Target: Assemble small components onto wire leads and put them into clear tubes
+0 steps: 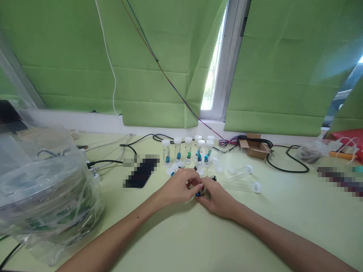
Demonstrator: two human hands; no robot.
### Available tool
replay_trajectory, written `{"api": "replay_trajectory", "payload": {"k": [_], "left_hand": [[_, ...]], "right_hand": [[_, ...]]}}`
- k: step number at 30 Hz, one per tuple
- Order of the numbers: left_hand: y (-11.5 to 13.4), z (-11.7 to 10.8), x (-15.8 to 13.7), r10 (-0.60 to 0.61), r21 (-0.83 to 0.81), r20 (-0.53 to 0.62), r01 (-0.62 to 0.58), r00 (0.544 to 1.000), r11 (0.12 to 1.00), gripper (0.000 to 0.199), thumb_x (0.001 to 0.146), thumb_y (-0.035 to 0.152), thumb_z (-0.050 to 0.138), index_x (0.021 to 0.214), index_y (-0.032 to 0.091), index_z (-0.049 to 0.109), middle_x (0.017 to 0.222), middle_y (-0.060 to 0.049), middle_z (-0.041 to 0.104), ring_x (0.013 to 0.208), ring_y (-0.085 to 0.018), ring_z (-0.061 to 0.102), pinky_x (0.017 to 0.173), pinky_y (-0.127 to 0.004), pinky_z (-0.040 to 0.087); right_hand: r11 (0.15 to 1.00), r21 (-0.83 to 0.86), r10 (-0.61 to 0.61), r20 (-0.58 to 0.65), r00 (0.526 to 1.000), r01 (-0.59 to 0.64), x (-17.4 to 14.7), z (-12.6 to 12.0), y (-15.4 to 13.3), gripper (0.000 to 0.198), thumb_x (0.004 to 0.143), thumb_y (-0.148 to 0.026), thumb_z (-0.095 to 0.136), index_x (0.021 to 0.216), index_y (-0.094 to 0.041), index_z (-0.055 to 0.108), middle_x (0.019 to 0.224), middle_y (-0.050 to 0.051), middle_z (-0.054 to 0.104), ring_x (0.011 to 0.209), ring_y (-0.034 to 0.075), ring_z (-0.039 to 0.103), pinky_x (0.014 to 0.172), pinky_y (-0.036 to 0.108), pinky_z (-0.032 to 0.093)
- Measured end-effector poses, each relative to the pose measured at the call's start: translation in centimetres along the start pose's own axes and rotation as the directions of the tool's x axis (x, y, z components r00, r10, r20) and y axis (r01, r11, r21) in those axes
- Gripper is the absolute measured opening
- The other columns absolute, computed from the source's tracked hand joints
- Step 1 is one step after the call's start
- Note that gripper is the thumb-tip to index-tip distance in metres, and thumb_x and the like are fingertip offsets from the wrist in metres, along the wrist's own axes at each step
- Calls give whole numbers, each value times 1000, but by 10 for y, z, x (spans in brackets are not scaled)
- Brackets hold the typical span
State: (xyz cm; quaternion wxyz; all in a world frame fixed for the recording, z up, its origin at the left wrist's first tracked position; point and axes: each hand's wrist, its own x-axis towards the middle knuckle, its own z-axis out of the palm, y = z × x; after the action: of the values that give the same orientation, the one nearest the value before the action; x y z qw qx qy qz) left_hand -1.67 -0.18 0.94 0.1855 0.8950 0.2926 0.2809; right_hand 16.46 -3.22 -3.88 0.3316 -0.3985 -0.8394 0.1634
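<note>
Both forearms stretch out across the pale green bench and meet in the middle. The left hand curls palm-down, its grip pinched closed on a small blue piece, which sits low between the two hands just above the bench. The right hand angles in from the other side, fingers closed against the same piece. Just beyond stands a row of capped clear vials, with two more tubes lying on their sides to the right.

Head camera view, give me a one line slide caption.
Left hand and right hand pinch a small blue part before capped clear tubes.
</note>
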Motion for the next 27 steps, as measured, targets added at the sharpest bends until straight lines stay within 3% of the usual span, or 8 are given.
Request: {"api": "replay_trajectory", "payload": {"k": [9,18,22,27], "left_hand": [[-7,1,2,-87,-47,62,90,994,995,23,87,29,53,72,18,66,70,-2,63,63,-14,53,57,-25,37],[-8,4,2,-80,-54,78,85,994,995,23,88,26,50,72,18,65,73,-1,67,64,-13,55,60,-24,38],[-7,7,1,-72,-10,60,73,996,997,22,88,24,50,70,18,61,70,0,64,62,-13,52,59,-25,36],[-5,4,1,-70,0,70,70,995,998,24,89,28,49,70,18,59,69,0,61,61,-12,50,57,-25,35]], "right_hand": [[996,88,33,-49,998,-29,2,0,0,32,82,-15,64,112,-21,54,100,6,63,88,21,57,74,33,44],[993,99,64,-34,997,-60,2,2,-2,33,82,-15,64,113,-21,52,98,5,62,85,20,56,75,33,45],[998,54,24,-33,999,-22,3,0,2,29,82,-21,68,107,-21,53,98,5,62,87,21,56,76,33,45],[994,-70,-85,-7,996,85,4,-15,5,41,79,-38,73,112,-22,54,102,6,63,93,23,57,80,35,46]]}}
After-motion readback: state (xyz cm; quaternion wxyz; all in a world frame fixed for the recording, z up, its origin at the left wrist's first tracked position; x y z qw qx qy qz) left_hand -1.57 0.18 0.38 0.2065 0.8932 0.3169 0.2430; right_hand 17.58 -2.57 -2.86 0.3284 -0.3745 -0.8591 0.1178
